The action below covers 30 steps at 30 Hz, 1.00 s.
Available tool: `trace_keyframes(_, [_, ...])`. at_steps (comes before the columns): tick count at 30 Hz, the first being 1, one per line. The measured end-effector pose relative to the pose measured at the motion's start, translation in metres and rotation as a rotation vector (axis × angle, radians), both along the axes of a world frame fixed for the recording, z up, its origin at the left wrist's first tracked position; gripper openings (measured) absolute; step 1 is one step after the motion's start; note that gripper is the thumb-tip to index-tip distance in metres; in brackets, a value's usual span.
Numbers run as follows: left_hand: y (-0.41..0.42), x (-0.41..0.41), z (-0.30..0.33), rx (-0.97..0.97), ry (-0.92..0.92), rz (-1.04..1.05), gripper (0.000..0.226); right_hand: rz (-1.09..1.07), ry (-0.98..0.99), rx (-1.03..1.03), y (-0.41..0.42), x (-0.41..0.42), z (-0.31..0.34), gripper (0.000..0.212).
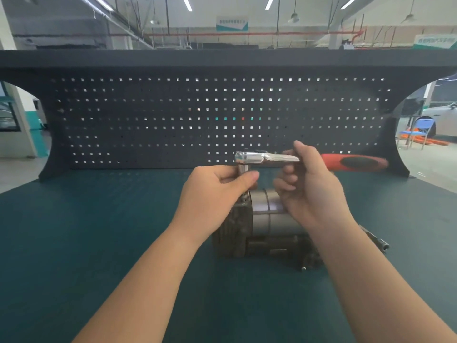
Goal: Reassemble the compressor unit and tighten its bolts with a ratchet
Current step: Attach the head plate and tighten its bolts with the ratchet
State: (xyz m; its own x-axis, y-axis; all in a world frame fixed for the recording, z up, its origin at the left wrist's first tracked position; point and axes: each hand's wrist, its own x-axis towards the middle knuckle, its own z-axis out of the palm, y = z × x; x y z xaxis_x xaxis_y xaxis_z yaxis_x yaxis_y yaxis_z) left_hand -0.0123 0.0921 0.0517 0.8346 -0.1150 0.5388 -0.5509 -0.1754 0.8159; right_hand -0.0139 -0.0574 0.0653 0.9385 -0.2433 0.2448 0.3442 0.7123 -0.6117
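The compressor unit (269, 226), a dark metal body with a grey cylindrical section, lies on the green bench mat between my forearms. Above its left end a ratchet (267, 158) with a chrome head and a red and black handle is held level. My left hand (217, 191) pinches the socket under the ratchet head, which points down at the compressor's top. My right hand (309, 184) grips the ratchet's chrome shaft, with the red handle sticking out to the right. The bolt under the socket is hidden by my left hand.
A black pegboard back panel (222, 115) with a shelf on top rises behind the green mat (99, 231). A metal fitting (379, 242) juts from the compressor's right side. A blue chair (420, 129) and a white car stand beyond the bench at right.
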Motion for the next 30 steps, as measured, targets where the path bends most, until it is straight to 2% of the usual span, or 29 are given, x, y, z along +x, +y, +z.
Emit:
trace_keyframes(2, [0.0, 0.0, 0.0, -0.037, 0.013, -0.01, 0.004, -0.259, -0.16, -0.246, 0.002, -0.009, 0.0, 0.028])
trace_keyframes(5, [0.0, -0.002, 0.002, -0.075, 0.014, -0.032, 0.003, -0.801, -0.445, -0.857, 0.013, -0.027, -0.004, 0.03])
trace_keyframes(7, [0.001, -0.003, 0.002, -0.062, -0.001, -0.053, 0.018, -1.094, -0.674, -1.107, 0.02, -0.036, -0.007, 0.034])
trace_keyframes(8, [0.001, -0.003, 0.002, -0.044, -0.011, -0.053, 0.025, -1.154, -0.775, -1.138, 0.022, -0.037, -0.011, 0.038])
trace_keyframes(9, [0.001, -0.004, 0.003, -0.036, -0.013, -0.05, 0.027, -1.142, -0.776, -1.132, 0.023, -0.037, -0.013, 0.039])
trace_keyframes(10, [0.0, -0.004, 0.003, -0.043, -0.008, -0.051, 0.023, -1.075, -0.676, -1.078, 0.022, -0.036, -0.013, 0.038])
trace_keyframes(12, [-0.001, -0.003, 0.004, -0.077, 0.011, -0.048, 0.011, -0.808, -0.38, -0.822, 0.016, -0.029, -0.007, 0.034])
trace_keyframes(16, [-0.001, -0.002, 0.001, -0.039, 0.009, -0.017, 0.01, -0.044, 0.025, -0.036, 0.001, -0.005, 0.003, 0.034])
trace_keyframes(18, [-0.001, -0.002, 0.0, -0.007, -0.004, -0.001, 0.008, 0.037, 0.063, 0.059, 0.001, -0.003, 0.001, 0.037])
trace_keyframes(20, [-0.001, -0.002, 0.0, -0.019, -0.008, 0.0, 0.005, -0.185, -0.087, -0.128, 0.003, -0.008, -0.001, 0.035])
trace_keyframes(23, [-0.001, -0.004, 0.002, -0.066, 0.001, -0.039, 0.004, -0.895, -0.433, -0.816, 0.011, -0.021, -0.006, 0.033])
trace_keyframes(25, [0.0, -0.005, 0.003, -0.052, -0.005, -0.036, 0.012, -1.186, -0.776, -1.066, 0.017, -0.027, -0.011, 0.045])
trace_keyframes(26, [0.001, -0.005, 0.003, -0.04, -0.007, -0.029, 0.019, -1.217, -0.915, -1.101, 0.019, -0.028, -0.015, 0.048])
trace_keyframes(27, [0.001, -0.004, 0.003, -0.032, -0.006, -0.024, 0.022, -1.193, -0.971, -1.111, 0.018, -0.026, -0.017, 0.047])
trace_keyframes(28, [0.001, -0.004, 0.003, -0.035, -0.003, -0.019, 0.02, -1.133, -0.925, -1.105, 0.016, -0.024, -0.017, 0.042])
trace_keyframes(30, [0.0, -0.003, 0.004, -0.056, 0.008, -0.003, 0.01, -0.948, -0.585, -0.954, 0.011, -0.02, -0.011, 0.025])
